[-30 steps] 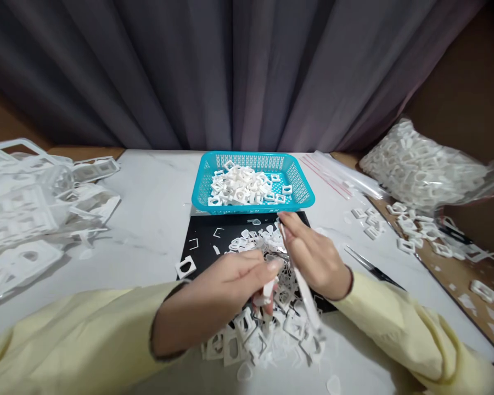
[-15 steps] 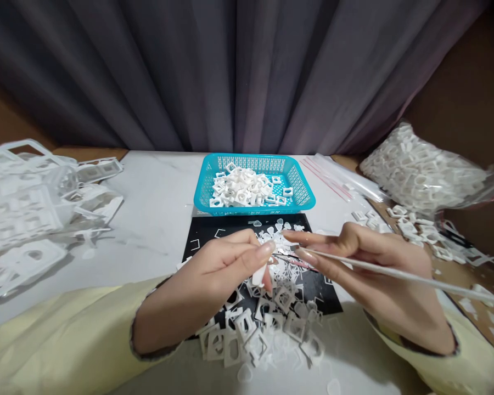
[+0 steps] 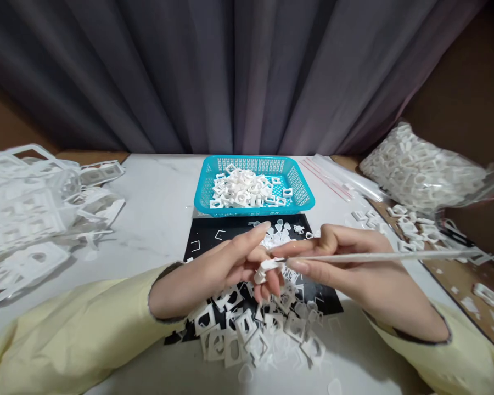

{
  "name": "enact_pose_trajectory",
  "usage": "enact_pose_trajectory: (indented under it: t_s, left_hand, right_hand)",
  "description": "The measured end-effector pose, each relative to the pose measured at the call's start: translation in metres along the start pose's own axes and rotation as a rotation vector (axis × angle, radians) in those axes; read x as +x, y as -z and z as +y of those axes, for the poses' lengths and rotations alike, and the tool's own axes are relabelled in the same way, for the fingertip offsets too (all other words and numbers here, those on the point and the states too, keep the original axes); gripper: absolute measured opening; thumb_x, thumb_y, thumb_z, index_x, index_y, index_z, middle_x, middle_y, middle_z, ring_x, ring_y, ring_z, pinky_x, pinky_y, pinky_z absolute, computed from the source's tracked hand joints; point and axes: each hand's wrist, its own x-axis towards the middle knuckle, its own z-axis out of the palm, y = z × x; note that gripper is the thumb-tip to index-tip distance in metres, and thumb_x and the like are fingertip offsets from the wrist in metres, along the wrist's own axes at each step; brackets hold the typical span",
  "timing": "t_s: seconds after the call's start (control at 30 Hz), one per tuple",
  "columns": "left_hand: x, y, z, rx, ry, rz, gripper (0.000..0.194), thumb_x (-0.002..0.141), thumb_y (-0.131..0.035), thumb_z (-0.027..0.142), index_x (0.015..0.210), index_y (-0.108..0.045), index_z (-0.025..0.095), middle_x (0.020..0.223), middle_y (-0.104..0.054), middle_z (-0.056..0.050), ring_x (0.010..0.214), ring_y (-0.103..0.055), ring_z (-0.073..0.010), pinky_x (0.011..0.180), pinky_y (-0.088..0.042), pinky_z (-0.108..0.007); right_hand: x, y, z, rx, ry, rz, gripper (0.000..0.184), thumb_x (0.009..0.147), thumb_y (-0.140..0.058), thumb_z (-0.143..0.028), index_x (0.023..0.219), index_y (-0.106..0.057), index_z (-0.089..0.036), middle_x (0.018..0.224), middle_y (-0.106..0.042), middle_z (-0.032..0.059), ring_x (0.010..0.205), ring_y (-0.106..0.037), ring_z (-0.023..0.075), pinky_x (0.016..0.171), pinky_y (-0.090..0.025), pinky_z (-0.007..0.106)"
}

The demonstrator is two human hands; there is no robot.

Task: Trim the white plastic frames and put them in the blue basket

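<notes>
My left hand (image 3: 235, 262) is over the black mat, thumb raised and fingers curled under a small white foam-like piece (image 3: 267, 269). The piece rests on those fingers, with its shape partly hidden. In my right hand (image 3: 340, 255) a long thin tool with a white handle (image 3: 379, 256) is pinched between thumb and fingers. Its narrow dark tip touches or nearly touches the piece; its exact kind does not show. Below both hands lie several white cut-out frames (image 3: 245, 326) and thin scraps, partly on the black mat (image 3: 208, 233).
A blue basket (image 3: 255, 211) of small white frames stands behind the mat. White sheets with cut-outs (image 3: 24, 219) are heaped at left. At right sit a clear bag of white pieces (image 3: 424, 167), loose pieces (image 3: 411, 227) and a flat plastic bag (image 3: 349, 175).
My left thumb has lifted off the white piece and the left fingers have opened out beneath it. My right hand has shifted left, and the tool's handle now lies nearly level.
</notes>
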Motion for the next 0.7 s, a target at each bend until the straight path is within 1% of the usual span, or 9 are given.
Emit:
enact_pose_trajectory:
  t_s: [0.07,0.13,0.17,0.23,0.3,0.4,0.47,0.53,0.7]
  left_hand:
    - [0.0002,0.0008,0.0021,-0.012,0.002,0.004,0.046,0.089,-0.04,0.047,0.07,-0.069,0.017,0.076,-0.061,-0.004,0.069,-0.054,-0.0159,0.072,-0.046,-0.028]
    - [0.0002,0.0011,0.0051,0.02,0.011,0.008,0.027,0.085,-0.052,0.033,0.071,-0.067,0.016,0.075,-0.06,-0.003,0.067,-0.053,-0.0138,0.068,-0.044,-0.026]
    - [0.0001,0.0011,0.0064,0.041,0.018,0.011,0.018,0.083,-0.055,0.027,0.072,-0.065,0.016,0.074,-0.06,-0.002,0.066,-0.052,-0.0129,0.067,-0.043,-0.026]
    - [0.0002,0.0004,0.0079,0.075,0.025,0.026,0.01,0.082,-0.056,0.021,0.076,-0.061,0.016,0.07,-0.059,0.0,0.064,-0.052,-0.0118,0.065,-0.043,-0.025]
    - [0.0005,-0.0007,0.0075,0.086,0.004,0.061,0.009,0.087,-0.052,0.023,0.084,-0.056,0.016,0.065,-0.058,0.001,0.059,-0.053,-0.0113,0.062,-0.043,-0.026]
    - [0.001,-0.0029,0.0049,0.141,-0.04,0.146,0.012,0.092,-0.046,0.029,0.096,-0.044,0.018,0.063,-0.061,0.001,0.054,-0.055,-0.0113,0.057,-0.043,-0.026]
    - [0.0007,-0.0045,0.003,0.194,-0.056,0.171,0.012,0.092,-0.045,0.03,0.094,-0.038,0.02,0.062,-0.063,0.002,0.053,-0.056,-0.011,0.056,-0.043,-0.026]
    - [0.0001,-0.006,0.0017,0.228,-0.065,0.168,0.014,0.092,-0.045,0.03,0.088,-0.035,0.021,0.062,-0.064,0.002,0.054,-0.057,-0.0106,0.057,-0.044,-0.025]
    - [-0.0001,-0.0068,0.0004,0.235,-0.104,0.2,0.015,0.09,-0.05,0.025,0.082,-0.04,0.019,0.062,-0.064,0.002,0.055,-0.06,-0.0094,0.058,-0.047,-0.023]
  right_hand:
    - [-0.0008,0.0001,-0.0004,-0.037,0.038,0.039,0.034,0.078,-0.068,-0.018,0.056,-0.041,-0.02,0.088,-0.074,0.0041,0.086,-0.07,0.0224,0.067,-0.061,0.028]
    - [-0.0009,0.0005,-0.0009,-0.079,0.039,0.069,0.034,0.077,-0.069,-0.019,0.056,-0.042,-0.02,0.086,-0.074,0.0034,0.085,-0.071,0.021,0.067,-0.061,0.025]
    - [-0.0006,0.0006,-0.0013,-0.09,0.033,0.077,0.033,0.076,-0.07,-0.019,0.056,-0.043,-0.02,0.086,-0.074,0.0034,0.086,-0.07,0.0213,0.067,-0.061,0.024]
    - [0.0001,0.0008,-0.0022,-0.09,0.022,0.075,0.032,0.075,-0.07,-0.018,0.055,-0.045,-0.02,0.086,-0.074,0.0038,0.089,-0.07,0.0227,0.068,-0.061,0.025]
    - [0.0004,0.0006,-0.003,-0.085,0.02,0.072,0.031,0.074,-0.071,-0.014,0.055,-0.047,-0.021,0.087,-0.074,0.0037,0.091,-0.069,0.0232,0.069,-0.061,0.024]
    - [-0.001,0.0001,-0.0027,-0.091,0.042,0.076,0.033,0.074,-0.07,-0.011,0.055,-0.046,-0.021,0.083,-0.074,0.0025,0.092,-0.069,0.0218,0.067,-0.06,0.019]
    - [-0.0026,-0.0004,-0.0007,-0.115,0.059,0.088,0.032,0.075,-0.069,-0.011,0.055,-0.046,-0.021,0.084,-0.074,0.0018,0.09,-0.069,0.0203,0.066,-0.059,0.016]
    - [-0.004,-0.0015,0.0019,-0.142,0.069,0.101,0.03,0.075,-0.069,-0.013,0.056,-0.048,-0.02,0.087,-0.074,0.0017,0.09,-0.069,0.0193,0.066,-0.058,0.015]
    - [-0.0071,-0.006,0.0046,-0.212,0.056,0.122,0.028,0.078,-0.068,-0.021,0.058,-0.048,-0.02,0.089,-0.074,0.0006,0.093,-0.069,0.0175,0.067,-0.057,0.015]
